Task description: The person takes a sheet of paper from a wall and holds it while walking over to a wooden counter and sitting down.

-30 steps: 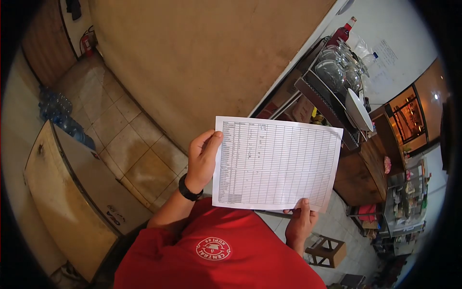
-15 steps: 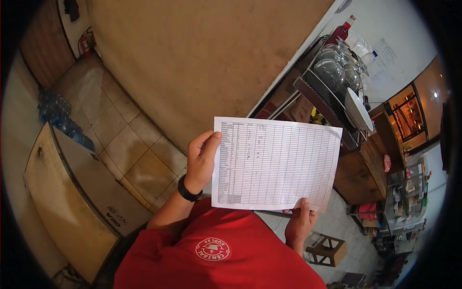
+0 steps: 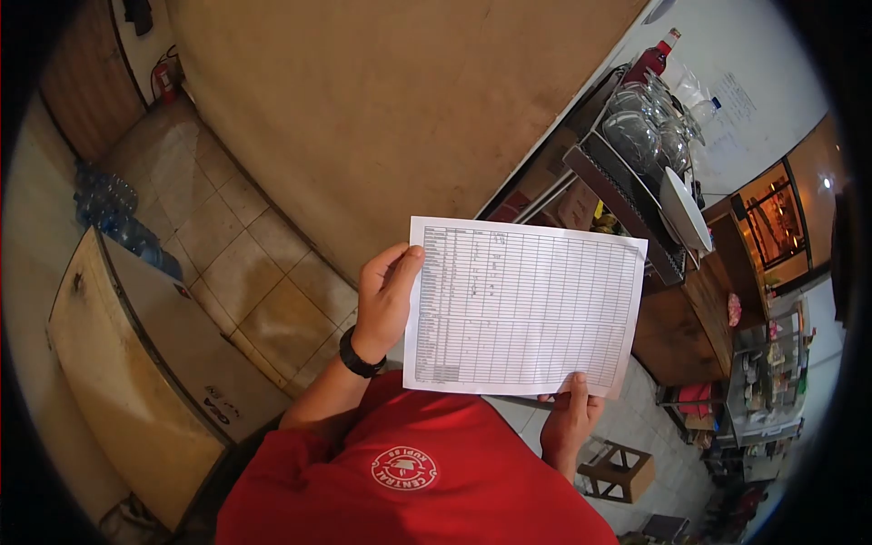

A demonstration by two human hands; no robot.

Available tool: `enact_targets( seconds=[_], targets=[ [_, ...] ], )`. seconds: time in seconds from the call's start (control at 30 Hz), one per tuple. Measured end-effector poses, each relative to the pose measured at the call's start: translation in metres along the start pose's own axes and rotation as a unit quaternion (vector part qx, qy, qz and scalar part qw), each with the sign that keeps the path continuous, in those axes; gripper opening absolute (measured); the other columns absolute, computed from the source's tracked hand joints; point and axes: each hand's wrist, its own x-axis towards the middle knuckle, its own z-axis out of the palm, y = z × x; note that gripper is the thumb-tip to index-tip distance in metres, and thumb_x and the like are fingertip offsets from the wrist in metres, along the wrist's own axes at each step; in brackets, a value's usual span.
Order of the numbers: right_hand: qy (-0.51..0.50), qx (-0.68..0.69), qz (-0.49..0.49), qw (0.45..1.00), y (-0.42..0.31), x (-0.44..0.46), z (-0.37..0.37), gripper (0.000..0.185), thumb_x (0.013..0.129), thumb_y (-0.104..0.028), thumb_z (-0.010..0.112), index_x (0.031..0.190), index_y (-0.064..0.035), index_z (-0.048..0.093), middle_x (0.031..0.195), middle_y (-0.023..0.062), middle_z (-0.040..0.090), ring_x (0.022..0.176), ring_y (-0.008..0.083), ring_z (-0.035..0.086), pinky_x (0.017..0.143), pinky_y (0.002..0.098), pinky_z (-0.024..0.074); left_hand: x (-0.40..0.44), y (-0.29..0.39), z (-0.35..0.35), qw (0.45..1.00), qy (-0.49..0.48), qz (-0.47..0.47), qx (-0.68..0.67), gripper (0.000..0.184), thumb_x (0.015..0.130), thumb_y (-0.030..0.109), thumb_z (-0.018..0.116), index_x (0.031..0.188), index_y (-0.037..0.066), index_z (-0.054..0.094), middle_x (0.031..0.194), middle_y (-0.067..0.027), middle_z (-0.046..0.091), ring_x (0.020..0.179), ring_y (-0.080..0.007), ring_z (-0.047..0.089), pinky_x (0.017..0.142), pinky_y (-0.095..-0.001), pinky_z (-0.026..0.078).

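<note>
A white paper sheet printed with a table is held up in front of my red shirt. Its left columns carry small print and a few handwritten marks; most other cells look blank. My left hand, with a black band on the wrist, pinches the sheet's left edge near the top corner, thumb in front. At the lower right edge my right hand grips the sheet, thumb on the front and fingers behind it, partly hidden.
On the right stands a rack with upturned glasses, a red bottle and a white plate. Below are a wooden stool and crowded shelves. At left are a large pale chest, water bottles and a fire extinguisher.
The sheet and my left hand have shifted slightly right in view. The surroundings have also slid a little to the right. Both hands keep their grip.
</note>
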Motion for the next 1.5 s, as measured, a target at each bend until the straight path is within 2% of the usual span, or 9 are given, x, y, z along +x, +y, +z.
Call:
enact_targets(
  seconds=[1.07, 1.5],
  targets=[
    [-0.003, 0.006, -0.009, 1.0, -0.008, 0.0, -0.002, 0.018, 0.102, -0.015, 0.056, 0.102, 0.0026, 0.06, 0.087, 0.0111, 0.065, 0.066, 0.0172, 0.061, 0.055, 0.032, 0.0506, 0.004, 0.001, 0.009, 1.0, 0.002, 0.012, 0.01, 0.03, 0.105, 0.022, 0.055, 0.088, -0.002, 0.062, 0.08, 0.0035, 0.06, 0.074, -0.0023, 0.05, 0.065, -0.0211, 0.041],
    [-0.006, 0.001, -0.009, 1.0, -0.002, 0.001, -0.005, 0.02, 0.102, -0.018, 0.056, 0.101, 0.0025, 0.059, 0.086, 0.0104, 0.065, 0.066, 0.0179, 0.061, 0.055, 0.0321, 0.0507, 0.003, -0.001, 0.005, 1.0, -0.006, 0.002, 0.006, 0.029, 0.105, 0.022, 0.054, 0.096, -0.003, 0.065, 0.085, 0.0023, 0.063, 0.078, -0.0028, 0.053, 0.069, -0.0211, 0.043]
  ],
)
